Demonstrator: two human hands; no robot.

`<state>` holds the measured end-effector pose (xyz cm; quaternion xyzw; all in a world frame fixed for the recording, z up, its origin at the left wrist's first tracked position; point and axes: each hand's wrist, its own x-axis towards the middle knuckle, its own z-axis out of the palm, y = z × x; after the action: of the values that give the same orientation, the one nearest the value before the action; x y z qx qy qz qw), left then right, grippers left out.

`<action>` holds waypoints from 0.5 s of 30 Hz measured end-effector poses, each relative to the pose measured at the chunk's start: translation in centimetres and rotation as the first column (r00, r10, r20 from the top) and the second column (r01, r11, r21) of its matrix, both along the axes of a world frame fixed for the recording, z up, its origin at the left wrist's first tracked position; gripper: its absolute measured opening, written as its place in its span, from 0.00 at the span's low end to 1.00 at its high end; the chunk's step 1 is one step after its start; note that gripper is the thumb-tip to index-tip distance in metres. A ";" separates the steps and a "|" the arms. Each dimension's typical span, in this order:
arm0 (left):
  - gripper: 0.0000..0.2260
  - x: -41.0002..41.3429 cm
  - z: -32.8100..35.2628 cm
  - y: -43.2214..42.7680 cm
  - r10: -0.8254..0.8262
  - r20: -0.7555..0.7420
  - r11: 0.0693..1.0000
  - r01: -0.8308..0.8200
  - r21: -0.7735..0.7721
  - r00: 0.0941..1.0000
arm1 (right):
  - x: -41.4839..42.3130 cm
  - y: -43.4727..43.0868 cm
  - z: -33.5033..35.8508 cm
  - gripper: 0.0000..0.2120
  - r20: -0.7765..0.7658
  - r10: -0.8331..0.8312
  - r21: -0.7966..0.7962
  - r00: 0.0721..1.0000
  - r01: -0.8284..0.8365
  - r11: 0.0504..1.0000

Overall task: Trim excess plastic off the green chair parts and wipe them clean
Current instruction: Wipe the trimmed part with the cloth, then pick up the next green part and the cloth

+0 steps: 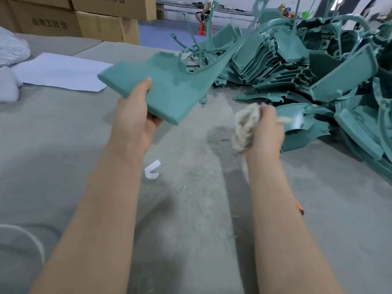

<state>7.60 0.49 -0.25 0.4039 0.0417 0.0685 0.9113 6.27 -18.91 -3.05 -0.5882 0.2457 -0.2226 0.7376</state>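
Note:
My left hand (135, 115) grips a flat green chair part (169, 81) by its near corner, thumb on top, and holds it tilted above the grey padded table (63, 134). To the right, my right hand (267, 132) clutches a wad of beige rag (246, 128) just above the table, apart from the held part. A big heap of green chair parts (307, 71) covers the table's right side, close to my right hand.
A white sheet (61, 71) lies at the left, with white bagged material (10, 49) beyond it. A small white plastic scrap (152, 169) sits between my forearms. Cardboard boxes (84, 20) stand at the back left. A person sits far behind on an orange stool (202, 28).

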 end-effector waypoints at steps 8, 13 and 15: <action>0.06 -3.3 1.0 -2.2 0.237 0.149 0.970 -0.243 0.024 0.960 | -3.1 8.6 1.8 0.14 0.063 0.637 -0.181 0.768 -0.619 0.764; 0.08 -8.8 2.7 5.0 0.352 0.240 0.933 -0.359 -0.017 0.905 | -5.2 15.6 3.9 0.08 0.309 0.679 0.017 0.667 -0.717 0.697; 0.11 -12.2 3.2 9.9 0.468 0.247 0.881 -0.471 -0.052 0.848 | -6.5 19.3 4.7 0.05 0.332 0.763 -0.038 0.555 -0.800 0.598</action>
<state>-4.56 10.43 2.95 0.3741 0.0226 0.3399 0.8625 -0.21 0.36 1.62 -0.5477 -0.1494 0.0526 0.8215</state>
